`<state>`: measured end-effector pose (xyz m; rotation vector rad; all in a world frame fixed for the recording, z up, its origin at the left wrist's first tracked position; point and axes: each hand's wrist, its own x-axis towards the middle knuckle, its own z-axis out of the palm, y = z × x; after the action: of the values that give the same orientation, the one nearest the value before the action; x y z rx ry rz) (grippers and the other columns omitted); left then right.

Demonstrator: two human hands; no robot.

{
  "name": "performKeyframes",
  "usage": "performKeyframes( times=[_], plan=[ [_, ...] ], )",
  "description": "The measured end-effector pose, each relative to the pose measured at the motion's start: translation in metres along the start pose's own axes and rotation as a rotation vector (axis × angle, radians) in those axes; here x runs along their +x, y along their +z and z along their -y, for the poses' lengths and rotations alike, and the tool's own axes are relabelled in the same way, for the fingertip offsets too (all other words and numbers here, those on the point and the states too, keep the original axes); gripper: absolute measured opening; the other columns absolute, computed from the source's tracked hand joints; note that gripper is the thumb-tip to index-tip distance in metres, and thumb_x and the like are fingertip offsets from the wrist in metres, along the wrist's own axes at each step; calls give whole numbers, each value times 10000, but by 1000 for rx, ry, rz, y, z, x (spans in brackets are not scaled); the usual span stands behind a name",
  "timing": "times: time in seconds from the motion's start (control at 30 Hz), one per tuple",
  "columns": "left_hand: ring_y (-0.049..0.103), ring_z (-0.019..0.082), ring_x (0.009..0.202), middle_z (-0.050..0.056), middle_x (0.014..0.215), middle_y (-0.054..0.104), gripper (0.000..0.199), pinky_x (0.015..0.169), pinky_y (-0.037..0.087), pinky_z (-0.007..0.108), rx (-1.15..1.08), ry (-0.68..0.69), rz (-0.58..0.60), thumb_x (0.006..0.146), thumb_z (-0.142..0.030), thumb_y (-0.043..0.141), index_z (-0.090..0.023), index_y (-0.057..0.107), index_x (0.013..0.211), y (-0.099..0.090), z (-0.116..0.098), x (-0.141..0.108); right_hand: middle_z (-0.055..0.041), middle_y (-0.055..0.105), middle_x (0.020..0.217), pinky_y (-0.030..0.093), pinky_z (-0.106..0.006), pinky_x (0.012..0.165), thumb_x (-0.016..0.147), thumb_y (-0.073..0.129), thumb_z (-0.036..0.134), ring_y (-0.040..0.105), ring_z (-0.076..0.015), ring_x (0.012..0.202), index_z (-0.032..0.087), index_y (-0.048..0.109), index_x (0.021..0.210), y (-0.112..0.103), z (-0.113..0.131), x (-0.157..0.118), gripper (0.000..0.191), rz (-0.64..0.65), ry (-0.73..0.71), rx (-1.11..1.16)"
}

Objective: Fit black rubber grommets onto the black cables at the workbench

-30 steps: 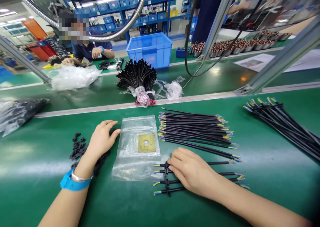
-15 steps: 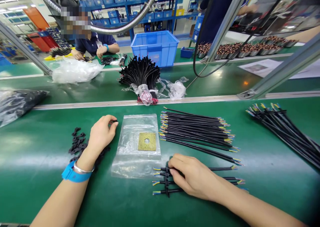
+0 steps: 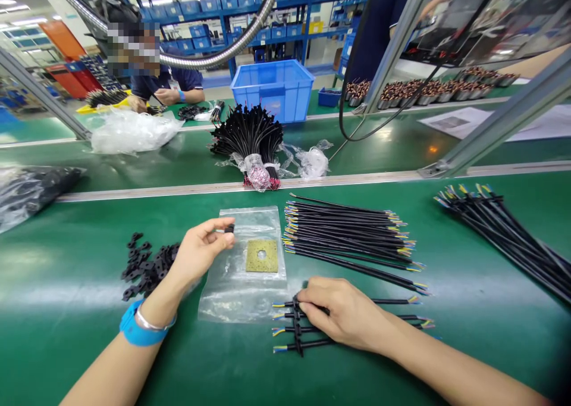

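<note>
My left hand pinches a small black plastic piece between thumb and fingertips, above the clear zip bag. A square, yellowish pad with a hole lies on that bag. Loose black plastic pieces form a pile beside my left wrist. My right hand is closed on a short black cable, the top one of several lying in a row. Black clips sit across these cables near their left ends; my fingers partly hide the uppermost clip.
Many black cables with bared coloured wires lie beyond my right hand, with another bundle at far right. Behind the rail stand a tied wire bundle and a blue bin. A co-worker sits opposite; metal posts frame the bench.
My left hand has moved right from beside the pile to over the bag, carrying the small black piece. My right hand stays at the top cable, nearly still.
</note>
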<state>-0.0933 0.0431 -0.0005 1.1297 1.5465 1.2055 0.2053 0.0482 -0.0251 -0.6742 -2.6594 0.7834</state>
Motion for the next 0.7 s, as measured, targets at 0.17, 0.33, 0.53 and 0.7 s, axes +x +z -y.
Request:
performKeyframes(
  times=[0.17,0.33,0.53,0.7],
  plan=[
    [676,159,753,54,863,690,329,706,550,304,159,99,163,836,-248,607,-171,673,1148,18,1,-14,-42,556,742,378,-299,675,935,453,234,481,-171,723,189,662,813,-14,10,-1,246,3,0,-103],
    [673,168,829,55,927,710,261,752,547,314,544,459,176,869,-152,572,-210,704,1086,38,8,-21,-55,598,797,422,-318,729,951,451,223,514,-188,779,167,654,923,-23,-13,1,212,-172,37,-184],
    [662,180,787,50,869,721,192,701,541,303,862,871,220,872,-89,548,-172,703,948,53,18,-22,-83,584,862,461,-365,763,919,483,160,524,-227,834,128,631,946,-16,-40,6,154,-262,107,-389],
    [589,198,650,27,731,644,441,592,468,339,1287,1029,294,873,-55,474,-143,528,1301,60,6,-28,-72,558,818,467,-363,740,905,495,150,512,-225,801,146,595,840,-12,-37,11,119,-250,162,-407]
  ],
)
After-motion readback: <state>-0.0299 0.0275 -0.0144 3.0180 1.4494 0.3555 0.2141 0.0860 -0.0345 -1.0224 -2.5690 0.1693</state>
